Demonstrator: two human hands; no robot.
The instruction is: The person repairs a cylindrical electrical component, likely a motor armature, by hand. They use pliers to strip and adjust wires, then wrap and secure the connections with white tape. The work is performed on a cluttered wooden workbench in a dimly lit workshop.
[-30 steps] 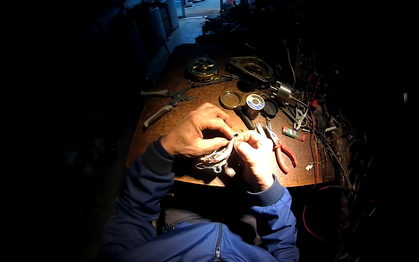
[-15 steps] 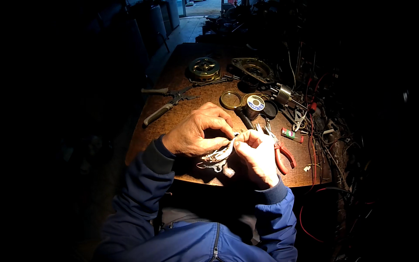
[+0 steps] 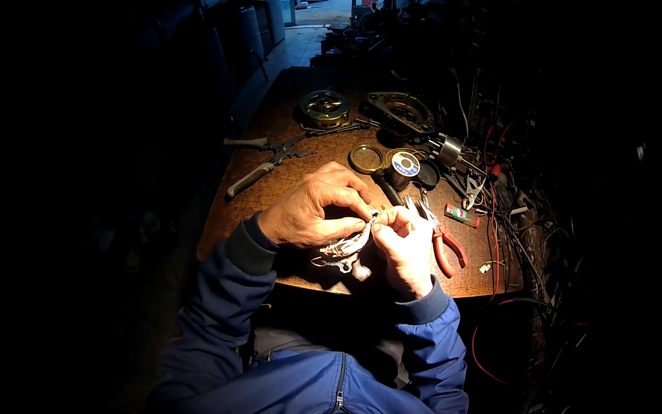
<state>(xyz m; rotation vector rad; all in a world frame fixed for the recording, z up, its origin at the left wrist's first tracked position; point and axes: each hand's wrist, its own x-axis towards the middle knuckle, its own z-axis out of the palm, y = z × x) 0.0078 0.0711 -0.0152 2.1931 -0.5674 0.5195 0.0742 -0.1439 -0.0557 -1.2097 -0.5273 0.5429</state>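
Note:
Near the front edge of the wooden table lies a motor stator (image 3: pixel 347 246), its coil winding bound in white, with a metal lug showing below. My left hand (image 3: pixel 314 207) curls over its far left side, thumb and fingers closed on the winding and hiding much of it. At the winding's right end my right hand (image 3: pixel 403 241) pinches thumb against forefinger. What is between those fingertips is too small to make out; a dark bit shows beside them. Red-handled pliers (image 3: pixel 447 252) lie just right of my right hand.
Grey-handled pliers (image 3: pixel 252 178) lie left. Beyond my hands stand a wire spool (image 3: pixel 403 169), a round brass-coloured ring (image 3: pixel 366 159), a slotted motor cover (image 3: pixel 325 109) and another metal housing (image 3: pixel 403 110). A cylindrical rotor (image 3: pixel 449 150) and tangled wires (image 3: pixel 517 228) crowd the right side.
My right hand's fingertips have shifted slightly right, away from my left hand, and its forearm has drawn in a little. My left hand stays almost still on the stator.

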